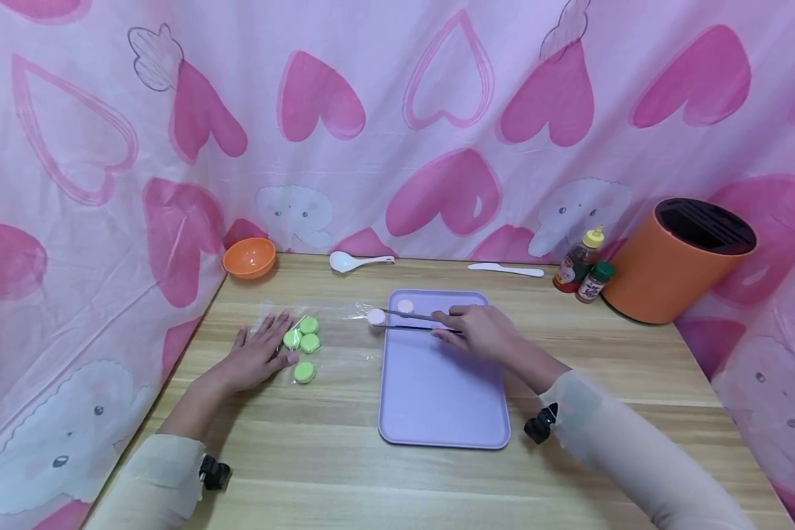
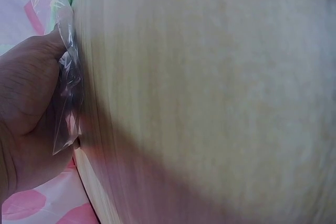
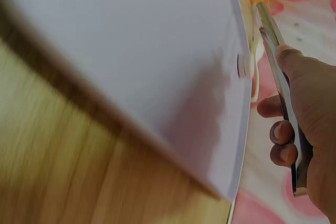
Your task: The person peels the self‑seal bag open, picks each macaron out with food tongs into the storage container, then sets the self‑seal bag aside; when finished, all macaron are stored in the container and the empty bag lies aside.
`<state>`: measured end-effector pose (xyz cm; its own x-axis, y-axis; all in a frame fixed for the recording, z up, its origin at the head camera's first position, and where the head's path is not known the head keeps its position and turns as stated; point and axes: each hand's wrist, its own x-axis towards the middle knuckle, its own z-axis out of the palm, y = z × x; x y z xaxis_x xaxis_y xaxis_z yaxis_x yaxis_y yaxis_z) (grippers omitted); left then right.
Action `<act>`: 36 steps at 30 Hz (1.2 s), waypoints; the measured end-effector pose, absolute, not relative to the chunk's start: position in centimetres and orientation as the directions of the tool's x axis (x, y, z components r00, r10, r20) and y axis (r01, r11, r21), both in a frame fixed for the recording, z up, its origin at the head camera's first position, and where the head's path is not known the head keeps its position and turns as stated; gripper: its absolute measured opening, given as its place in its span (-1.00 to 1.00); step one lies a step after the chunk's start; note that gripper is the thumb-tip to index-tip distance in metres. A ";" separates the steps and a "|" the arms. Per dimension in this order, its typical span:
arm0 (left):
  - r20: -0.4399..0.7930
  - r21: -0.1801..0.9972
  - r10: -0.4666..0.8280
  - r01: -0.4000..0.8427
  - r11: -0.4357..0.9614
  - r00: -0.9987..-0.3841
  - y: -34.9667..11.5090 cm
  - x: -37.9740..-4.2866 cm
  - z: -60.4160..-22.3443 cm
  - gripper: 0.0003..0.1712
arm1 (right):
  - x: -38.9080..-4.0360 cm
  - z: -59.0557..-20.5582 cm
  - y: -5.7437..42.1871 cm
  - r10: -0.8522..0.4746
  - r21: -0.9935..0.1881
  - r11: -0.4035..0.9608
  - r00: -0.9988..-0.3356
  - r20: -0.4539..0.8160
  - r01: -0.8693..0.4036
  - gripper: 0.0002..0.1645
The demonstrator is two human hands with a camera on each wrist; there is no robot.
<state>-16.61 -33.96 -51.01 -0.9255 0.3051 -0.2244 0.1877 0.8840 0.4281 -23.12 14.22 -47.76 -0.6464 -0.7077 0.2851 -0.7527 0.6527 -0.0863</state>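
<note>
My right hand (image 1: pixel 483 331) grips a pair of metal tongs (image 3: pixel 283 93), reaching over the pale purple tray (image 1: pixel 444 412). At the tips of the tongs is a small pale pink round piece (image 1: pixel 375 317), just beyond the tray's left edge. Another pale pink round piece (image 1: pixel 405 306) lies in the tray near its far edge. My left hand (image 1: pixel 255 357) rests with spread fingers on the near-left end of a clear plastic bag (image 1: pixel 344 338). Several light green round pieces (image 1: pixel 310 343) lie at the bag beside its fingertips. In the left wrist view, clear plastic (image 2: pixel 68 87) overlaps the thumb side.
Along the back stand an orange bowl (image 1: pixel 249 258), a white spoon (image 1: pixel 358 261) and a white knife (image 1: pixel 506 270). At the back right are a yellow-capped bottle (image 1: pixel 576 261), a green-capped jar (image 1: pixel 595 283) and an orange knife block (image 1: pixel 665 265). A heart-patterned curtain (image 1: pixel 344 162) surrounds the wooden table (image 1: pixel 291 456).
</note>
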 end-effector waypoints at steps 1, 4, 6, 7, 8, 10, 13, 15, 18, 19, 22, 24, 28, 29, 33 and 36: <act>-0.228 0.428 0.303 0.184 0.885 -0.925 -34.0 -16.6 -51.0 0.06 | -23.2 -47.7 14.6 -0.697 -0.091 0.667 -0.663 0.271 -0.739 -0.55; -0.237 0.424 0.298 0.178 0.888 -0.925 -34.0 -16.6 -51.1 0.06 | -23.2 -47.5 15.8 -0.669 -0.106 0.702 -0.704 0.238 -0.704 -0.51; -0.242 0.417 0.294 0.174 0.892 -0.925 -34.1 -16.6 -51.2 0.05 | -23.2 -47.3 16.6 -0.654 -0.113 0.718 -0.721 0.227 -0.687 -0.49; -0.243 0.416 0.294 0.175 0.892 -0.925 -34.1 -16.5 -51.2 0.05 | -23.2 -47.2 17.0 -0.649 -0.117 0.722 -0.726 0.226 -0.682 -0.49; -0.242 0.416 0.295 0.176 0.892 -0.924 -34.1 -16.5 -51.3 0.05 | -23.3 -47.2 17.4 -0.641 -0.122 0.729 -0.735 0.221 -0.673 -0.49; -0.242 0.418 0.295 0.176 0.891 -0.924 -34.1 -16.5 -51.3 0.05 | -23.3 -47.1 18.1 -0.627 -0.125 0.743 -0.750 0.211 -0.657 -0.49; -0.243 0.418 0.294 0.174 0.891 -0.924 -34.1 -16.5 -51.2 0.04 | -23.4 -47.1 19.1 -0.604 -0.137 0.763 -0.773 0.197 -0.631 -0.48; -0.244 0.416 0.294 0.174 0.892 -0.924 -34.0 -16.5 -51.1 0.04 | -23.5 -47.2 19.7 -0.593 -0.134 0.773 -0.782 0.193 -0.620 -0.48; -0.242 0.412 0.295 0.177 0.894 -0.924 -34.0 -16.5 -51.1 0.03 | -23.5 -47.3 20.4 -0.585 -0.127 0.781 -0.787 0.193 -0.612 -0.48; -0.243 0.411 0.294 0.177 0.894 -0.924 -34.0 -16.5 -51.1 0.03 | -23.5 -47.3 20.6 -0.583 -0.123 0.784 -0.790 0.191 -0.608 -0.48; -0.242 0.413 0.294 0.176 0.893 -0.925 -34.1 -16.5 -51.1 0.03 | -23.5 -47.4 21.0 -0.575 -0.119 0.794 -0.800 0.171 -0.596 -0.47; -0.241 0.417 0.296 0.177 0.892 -0.924 -34.1 -16.5 -51.1 0.03 | -23.5 -47.5 21.0 -0.570 -0.124 0.800 -0.808 0.148 -0.587 -0.46; -0.240 0.423 0.298 0.176 0.889 -0.924 -34.0 -16.5 -51.1 0.03 | -23.5 -47.7 21.0 -0.570 -0.125 0.803 -0.813 0.122 -0.582 -0.45; -0.239 0.423 0.298 0.177 0.889 -0.924 -34.0 -16.5 -51.0 0.03 | -23.5 -47.8 21.0 -0.573 -0.125 0.801 -0.810 0.124 -0.586 -0.45; -0.231 0.423 0.299 0.181 0.888 -0.926 -33.9 -16.5 -51.0 0.03 | -23.6 -48.1 21.1 -0.589 -0.124 0.786 -0.795 0.146 -0.605 -0.47; -0.224 0.423 0.304 0.188 0.887 -0.926 -33.9 -16.5 -51.0 0.04 | -23.6 -48.3 21.2 -0.593 -0.135 0.780 -0.791 0.153 -0.611 -0.48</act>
